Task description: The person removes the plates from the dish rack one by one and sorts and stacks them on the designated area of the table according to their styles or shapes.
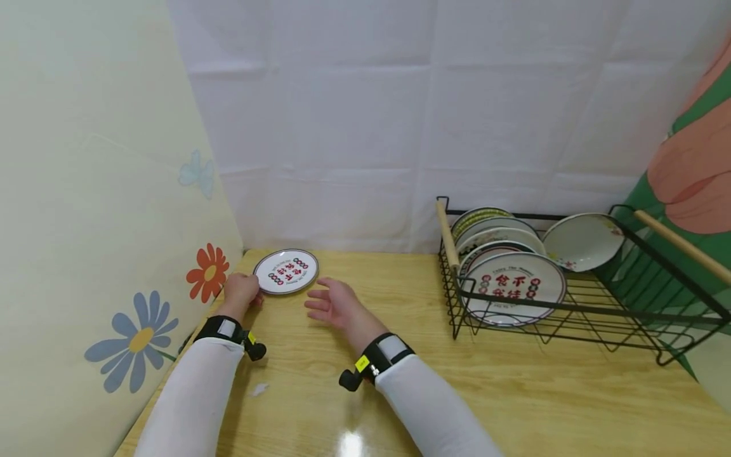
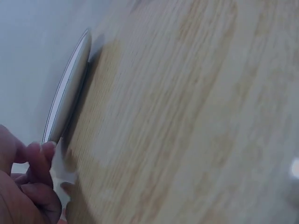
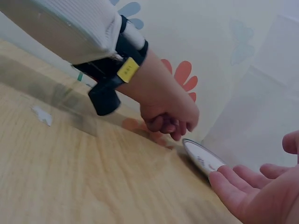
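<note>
Pale patch on tabletop: small, irregular [image 1: 259,389], far to the left of the dish rack [image 1: 448,236] and nearer the viewer than it.
Right hand: left of the rack [image 3: 261,191]; fingers extended, palm turned toward the small plate [image 1: 285,271], fingertips just beside its rim; contact cannot be told.
Left hand: farther left of the rack [image 1: 241,292]; thumb and finger pinch the small plate's rim.
Small plate, position: far to the left of the rack, at the tabletop's back left corner, face up; whether its whole base rests on the wood cannot be told.
Small plate, appearance: round, glossy white, dark rim line, red characters, red-and-black chain motifs.
Small plate, orientation: round, so no long axis; motifs sit near-left and far-right, the latter on the rack side.
Racked plate: similar print [image 1: 513,284], standing at the rack's near left, characters upright.
Open room: wood-grain tabletop [image 1: 400,298] runs from the right hand to the rack.
Edges: white cloth [image 1: 342,127] behind rack and small plate; flower-painted wall [image 1: 114,190] on the side away from the rack, close by the left hand.
</note>
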The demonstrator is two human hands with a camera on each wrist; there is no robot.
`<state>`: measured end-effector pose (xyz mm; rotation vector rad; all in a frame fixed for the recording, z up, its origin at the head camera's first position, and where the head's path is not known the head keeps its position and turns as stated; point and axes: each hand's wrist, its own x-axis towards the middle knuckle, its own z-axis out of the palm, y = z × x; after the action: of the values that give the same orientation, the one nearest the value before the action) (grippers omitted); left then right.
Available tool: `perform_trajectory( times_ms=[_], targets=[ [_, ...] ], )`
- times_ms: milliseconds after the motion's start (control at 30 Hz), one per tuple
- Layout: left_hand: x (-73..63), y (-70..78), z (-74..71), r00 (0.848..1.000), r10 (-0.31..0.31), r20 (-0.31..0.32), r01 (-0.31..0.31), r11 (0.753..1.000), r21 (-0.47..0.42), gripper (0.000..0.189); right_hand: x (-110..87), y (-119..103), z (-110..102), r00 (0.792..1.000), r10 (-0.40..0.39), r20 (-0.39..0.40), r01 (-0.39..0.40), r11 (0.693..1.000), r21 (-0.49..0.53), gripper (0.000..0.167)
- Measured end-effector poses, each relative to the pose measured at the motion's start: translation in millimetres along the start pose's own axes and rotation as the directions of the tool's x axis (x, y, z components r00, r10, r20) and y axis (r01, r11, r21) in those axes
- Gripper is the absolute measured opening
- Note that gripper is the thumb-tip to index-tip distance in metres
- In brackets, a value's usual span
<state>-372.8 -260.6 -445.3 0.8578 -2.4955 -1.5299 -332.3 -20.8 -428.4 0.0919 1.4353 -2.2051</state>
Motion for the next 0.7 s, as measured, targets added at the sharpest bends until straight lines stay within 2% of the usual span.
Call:
perform_trajectory(
  times_ms=[67, 167, 267, 333, 500, 600, 700],
  targets=[
    [-2.8, 0.6, -3.0, 0.999, 0.016, -0.031, -0.018, 0.998, -0.06, 0.038, -2.1, -10, -1, 1.0, -0.01, 0.007, 0.01, 0.998, -0.064, 0.056],
    [-10.9, 7.8, -5.9, 0.999, 0.033, -0.013, -0.035, 0.988, -0.153, 0.044, -6.9, -31, -2, 0.999, -0.042, 0.025, 0.046, 0.98, -0.192, 0.053],
    [-23.2, 19.9, -4.8, 0.995, 0.062, 0.077, -0.04, 0.965, -0.259, 0.048, -14.6, -56, -4, 0.995, -0.092, 0.05, 0.103, 0.938, -0.331, 0.049],
    [-33.9, 28.3, -1.4, 0.984, 0.099, 0.15, -0.043, 0.94, -0.337, 0.051, -20.9, -74, -4, 0.989, -0.127, 0.069, 0.145, 0.895, -0.422, 0.047],
    [-70.9, 48.3, 13.4, 0.933, 0.211, 0.293, -0.046, 0.875, -0.482, 0.052, -41.7, -122, -11, 0.971, -0.202, 0.128, 0.238, 0.781, -0.577, 0.044],
    [-95.4, 58.5, 26.5, 0.895, 0.258, 0.364, -0.038, 0.857, -0.514, 0.051, -57.2, -150, -20, 0.959, -0.245, 0.144, 0.28, 0.72, -0.635, 0.043],
    [-118.4, 65.5, 42.4, 0.847, 0.296, 0.441, -0.009, 0.837, -0.547, 0.051, -72.9, -177, -35, 0.95, -0.277, 0.148, 0.299, 0.659, -0.69, 0.045]
  ],
)
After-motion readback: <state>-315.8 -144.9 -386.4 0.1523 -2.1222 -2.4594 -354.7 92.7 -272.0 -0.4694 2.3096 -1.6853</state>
